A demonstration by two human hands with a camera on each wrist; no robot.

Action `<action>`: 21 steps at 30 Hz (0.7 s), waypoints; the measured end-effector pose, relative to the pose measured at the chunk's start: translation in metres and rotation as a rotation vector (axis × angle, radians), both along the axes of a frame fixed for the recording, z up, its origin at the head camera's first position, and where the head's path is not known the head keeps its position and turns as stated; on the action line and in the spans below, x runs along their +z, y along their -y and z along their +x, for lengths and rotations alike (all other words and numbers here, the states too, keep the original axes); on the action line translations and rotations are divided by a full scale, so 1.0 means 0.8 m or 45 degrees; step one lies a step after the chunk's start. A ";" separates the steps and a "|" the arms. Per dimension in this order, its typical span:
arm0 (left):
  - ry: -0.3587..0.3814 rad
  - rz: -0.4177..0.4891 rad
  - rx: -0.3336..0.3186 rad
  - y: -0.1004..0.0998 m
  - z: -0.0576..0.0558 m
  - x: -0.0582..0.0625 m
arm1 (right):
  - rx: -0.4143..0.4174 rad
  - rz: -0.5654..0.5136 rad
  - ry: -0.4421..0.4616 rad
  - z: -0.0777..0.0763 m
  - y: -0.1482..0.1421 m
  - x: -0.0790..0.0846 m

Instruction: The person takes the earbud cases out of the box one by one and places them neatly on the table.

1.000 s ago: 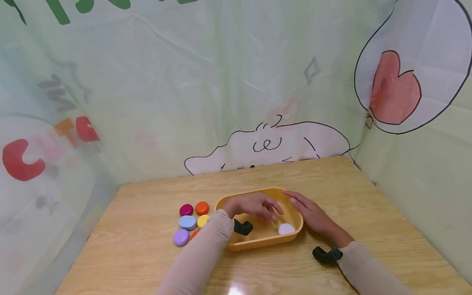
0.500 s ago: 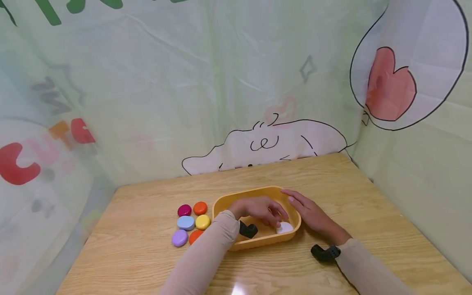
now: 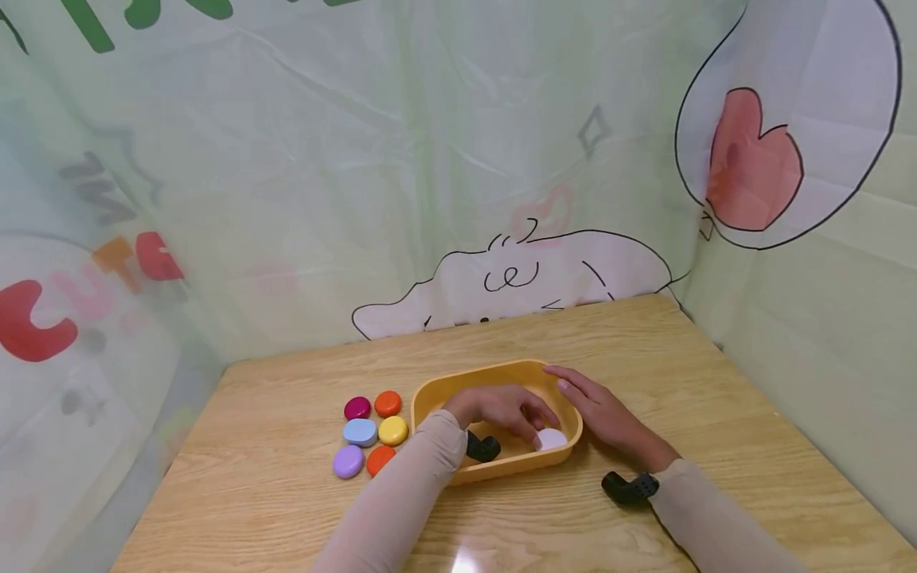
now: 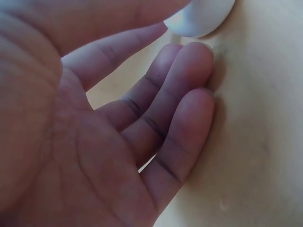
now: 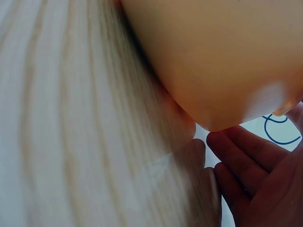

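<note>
Inside the yellow-orange basket (image 3: 494, 468) lies a round, pale white-lilac piece (image 3: 551, 439) near the right end. My left hand (image 3: 505, 407) reaches down into the basket, thumb and index finger at either side of that piece in a pinch. In the left wrist view the white piece (image 4: 201, 16) shows at the top, against the index fingertip, while the other fingers curl loosely over the basket floor. Against the outside of the basket's right end rests my right hand (image 3: 605, 414), fingers extended along the rim. The right wrist view shows its fingers (image 5: 241, 156) touching the basket wall.
Left of the basket several rounded pieces stand in two columns: magenta (image 3: 357, 408), orange (image 3: 388, 403), light blue (image 3: 360, 432), yellow (image 3: 392, 430), purple (image 3: 348, 461) and orange-red (image 3: 380, 460). A printed curtain (image 3: 322, 199) hangs behind the wooden table (image 3: 272, 493).
My left hand has lowered and moved slightly right onto the white piece, its thumb and index finger closing in on it. My right hand keeps its place at the basket's end.
</note>
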State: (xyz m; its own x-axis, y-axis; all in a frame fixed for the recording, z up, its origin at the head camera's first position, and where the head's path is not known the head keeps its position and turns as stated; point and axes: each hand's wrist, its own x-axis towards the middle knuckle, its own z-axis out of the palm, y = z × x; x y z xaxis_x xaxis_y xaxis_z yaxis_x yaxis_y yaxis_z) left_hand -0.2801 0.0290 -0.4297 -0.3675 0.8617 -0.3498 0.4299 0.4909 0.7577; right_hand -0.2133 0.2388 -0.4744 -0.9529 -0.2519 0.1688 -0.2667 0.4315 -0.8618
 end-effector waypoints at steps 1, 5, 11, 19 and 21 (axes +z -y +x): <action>-0.011 -0.004 -0.008 0.000 0.000 0.000 | 0.001 -0.001 -0.002 0.000 0.000 0.000; -0.052 -0.028 -0.053 -0.001 0.000 0.000 | 0.001 -0.005 0.001 0.000 0.000 0.000; -0.119 -0.054 -0.113 -0.002 0.002 -0.002 | -0.004 0.002 0.017 0.000 0.001 -0.001; -0.131 -0.049 -0.080 -0.002 0.002 -0.002 | -0.004 0.009 0.012 -0.002 0.001 0.000; -0.122 -0.034 -0.067 -0.001 0.001 -0.005 | -0.001 0.005 0.013 -0.002 0.001 -0.001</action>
State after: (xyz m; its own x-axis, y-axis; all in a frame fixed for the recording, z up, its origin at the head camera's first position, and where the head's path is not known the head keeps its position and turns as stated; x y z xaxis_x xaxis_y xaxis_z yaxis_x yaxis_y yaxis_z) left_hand -0.2791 0.0295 -0.4336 -0.3547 0.8718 -0.3380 0.5256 0.4849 0.6991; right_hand -0.2151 0.2379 -0.4748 -0.9548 -0.2517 0.1583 -0.2578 0.4352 -0.8626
